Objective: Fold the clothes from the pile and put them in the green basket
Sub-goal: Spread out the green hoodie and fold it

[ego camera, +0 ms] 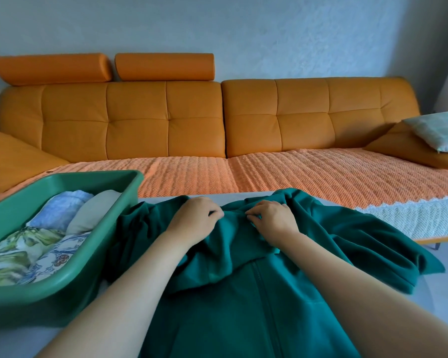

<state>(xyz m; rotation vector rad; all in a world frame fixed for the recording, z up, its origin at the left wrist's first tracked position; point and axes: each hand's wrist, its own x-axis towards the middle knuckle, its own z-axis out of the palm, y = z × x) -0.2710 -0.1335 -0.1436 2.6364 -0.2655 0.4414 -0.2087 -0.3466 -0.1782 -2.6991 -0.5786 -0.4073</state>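
Teal jacket (243,301) lies zip side up on the pale table (429,319), beside the green basket (62,293), which holds folded clothes (34,246). We grip its bunched far end with the left hand (195,219) and right hand (272,218), fingers curled into the fabric, hands close together.

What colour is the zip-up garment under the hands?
The zip-front fabric garment is plain dark teal, no pattern; head view.
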